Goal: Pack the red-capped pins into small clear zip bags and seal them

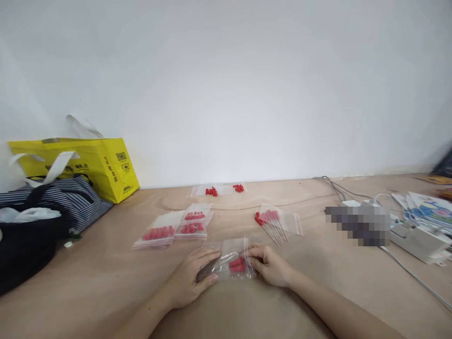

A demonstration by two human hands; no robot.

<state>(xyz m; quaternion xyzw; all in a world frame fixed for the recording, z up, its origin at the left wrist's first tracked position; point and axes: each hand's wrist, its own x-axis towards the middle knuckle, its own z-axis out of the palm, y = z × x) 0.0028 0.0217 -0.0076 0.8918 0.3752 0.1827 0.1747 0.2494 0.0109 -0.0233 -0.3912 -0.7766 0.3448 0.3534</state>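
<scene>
A small clear zip bag (231, 261) with several red pieces inside lies flat on the wooden table (106, 278) between my two hands. My left hand (192, 278) grips its left end with thumb and fingers. My right hand (270, 264) pinches its right end. Beyond my hands lie filled bags of red pieces (174, 226) to the left, and a fanned stack of zip bags (277, 221) to the right. Two little heaps of loose red pieces (212, 191) rest on plastic near the wall.
A yellow shopping bag (93, 162) and a striped dark bag (52, 202) stand at the left by the wall. A white power strip (420, 240) with cables and printed papers (429, 207) occupy the right side. A white wall (226, 84) rises behind the table.
</scene>
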